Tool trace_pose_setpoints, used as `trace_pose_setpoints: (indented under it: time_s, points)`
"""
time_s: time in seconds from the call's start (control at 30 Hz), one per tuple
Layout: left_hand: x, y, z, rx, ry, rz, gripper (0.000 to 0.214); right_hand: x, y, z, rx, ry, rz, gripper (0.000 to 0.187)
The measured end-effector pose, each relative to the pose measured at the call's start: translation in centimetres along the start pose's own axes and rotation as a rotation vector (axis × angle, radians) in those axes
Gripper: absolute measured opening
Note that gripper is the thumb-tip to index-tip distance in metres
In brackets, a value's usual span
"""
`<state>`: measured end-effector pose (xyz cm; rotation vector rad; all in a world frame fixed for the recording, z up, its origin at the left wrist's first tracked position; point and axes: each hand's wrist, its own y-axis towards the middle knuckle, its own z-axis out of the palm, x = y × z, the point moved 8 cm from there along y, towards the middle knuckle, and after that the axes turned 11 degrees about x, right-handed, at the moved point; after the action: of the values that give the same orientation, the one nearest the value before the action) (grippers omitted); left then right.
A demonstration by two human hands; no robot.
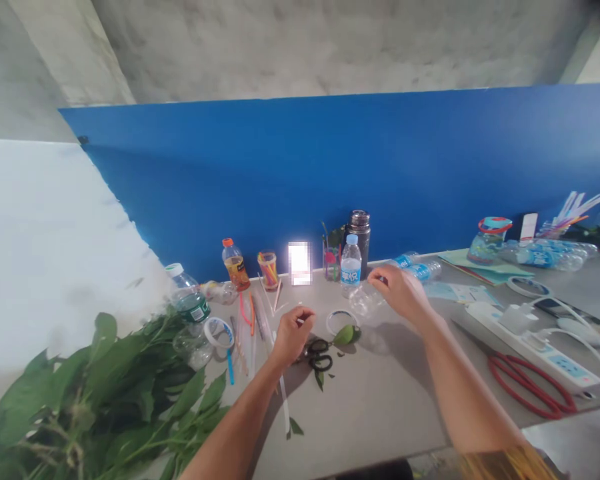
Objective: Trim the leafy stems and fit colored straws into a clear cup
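My left hand (293,331) hovers over the grey table (380,400) with fingers curled in a pinch on a thin white straw (285,400) that trails toward me. Just right of it lie black scissors (319,355) and a green leaf (346,335). My right hand (400,288) is closed on a clear, empty plastic bottle (367,300) lying on its side. A ring of clear tape (341,319) rests between the two hands.
Leafy green branches (100,400) fill the front left. Along the blue partition (330,173) stand an orange drink bottle (235,264), a cup of straws (269,269), a water bottle (351,265) and a dark flask (359,233). At right lie red-handled scissors (527,383) and a white power strip (540,347).
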<state>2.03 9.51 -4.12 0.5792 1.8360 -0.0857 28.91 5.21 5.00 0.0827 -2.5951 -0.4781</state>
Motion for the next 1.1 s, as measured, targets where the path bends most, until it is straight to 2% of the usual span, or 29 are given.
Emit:
trace_pose_setpoints:
  time_s: [0.07,0.13,0.2,0.33,0.57,0.63,0.73,0.8,0.9,1.03,1.1]
  points:
    - [-0.2,-0.1,0.8,0.089,-0.312,-0.002,0.036,2.6,0.6,0.3,-0.036,0.232,-0.163,0.018]
    - [-0.6,-0.3,1.7,0.204,-0.637,0.000,0.058,4.9,1.3,1.8,-0.003,0.421,-0.266,0.019]
    - [-0.8,-0.5,2.3,0.300,-0.837,-0.018,0.068,6.7,2.1,3.7,0.053,0.524,-0.327,0.020]
    - [-0.3,-0.8,2.2,0.341,-0.914,-0.084,0.060,8.3,3.8,6.8,0.172,0.629,-0.352,0.021]
    - [0.7,-0.7,1.3,0.256,-0.932,-0.133,0.057,9.0,5.4,8.4,0.247,0.649,-0.374,0.023]
    - [0.9,-0.4,0.8,0.202,-0.938,-0.135,0.049,8.2,5.8,8.4,0.207,0.712,-0.304,0.030]
    - [1.2,0.1,-0.5,0.093,-0.961,-0.090,0.038,5.4,6.0,8.1,0.075,0.761,-0.125,0.037]
    - [1.5,0.4,-1.4,0.036,-0.992,-0.068,0.033,3.6,5.9,8.3,0.055,0.718,-0.046,0.035]
    - [2.2,0.7,-1.9,-0.008,-1.091,-0.094,0.034,2.6,5.5,9.4,0.175,0.558,-0.032,0.033]
    - [3.1,0.7,-2.1,-0.069,-1.212,-0.150,0.036,2.1,4.5,11.8,0.444,0.029,0.031,0.022]
    - [3.3,0.7,-2.4,-0.091,-1.239,-0.154,0.040,1.4,4.1,12.5,0.530,-0.147,0.098,0.014]
